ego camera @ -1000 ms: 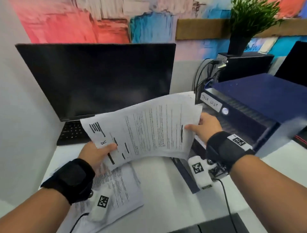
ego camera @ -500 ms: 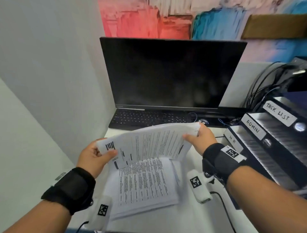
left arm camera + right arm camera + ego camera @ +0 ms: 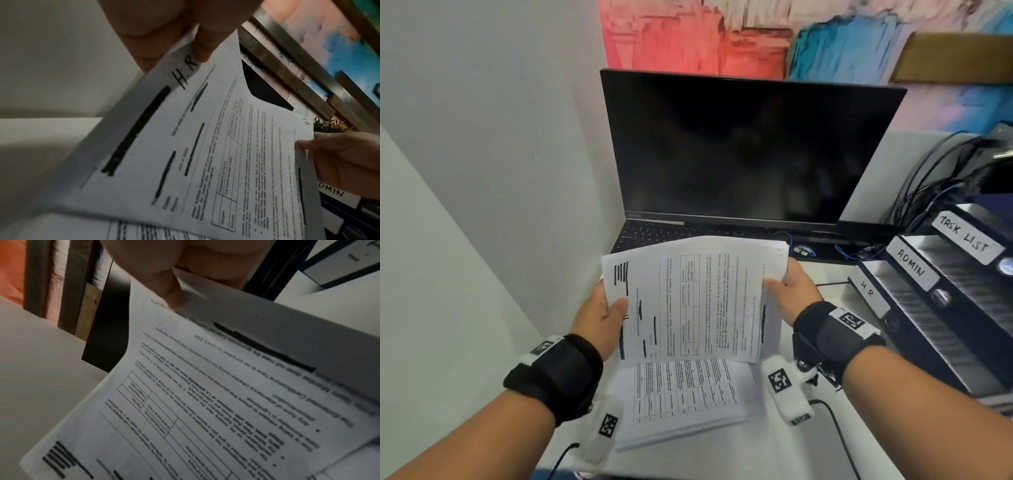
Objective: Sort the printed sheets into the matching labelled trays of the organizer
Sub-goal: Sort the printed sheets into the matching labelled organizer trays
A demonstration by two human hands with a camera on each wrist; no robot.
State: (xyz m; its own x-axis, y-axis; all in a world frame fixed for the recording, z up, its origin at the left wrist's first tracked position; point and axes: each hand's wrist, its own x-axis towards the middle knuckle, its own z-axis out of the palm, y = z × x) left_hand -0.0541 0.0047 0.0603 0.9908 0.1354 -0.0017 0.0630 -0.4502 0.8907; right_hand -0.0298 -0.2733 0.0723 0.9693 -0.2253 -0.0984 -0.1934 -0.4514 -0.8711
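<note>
Both hands hold up a printed sheet above the desk, thumbs on top. My left hand pinches its left edge and my right hand pinches its right edge. In the left wrist view the sheet bears handwritten "H.R" at its top beside my thumb. The right wrist view shows the same sheet with a table and blacked-out lines. A stack of printed sheets lies flat below it. The dark organizer stands at the right with trays labelled HR, ADMIN and TASK LIST.
A black monitor stands behind the sheets with a keyboard under it. A grey partition wall closes the left side. Cables hang behind the organizer. Wrist-camera cords trail over the white desk near me.
The sheet has come away from the organizer, moving left and down to hang over the stack. It has tipped up to face me. My head has turned left.
</note>
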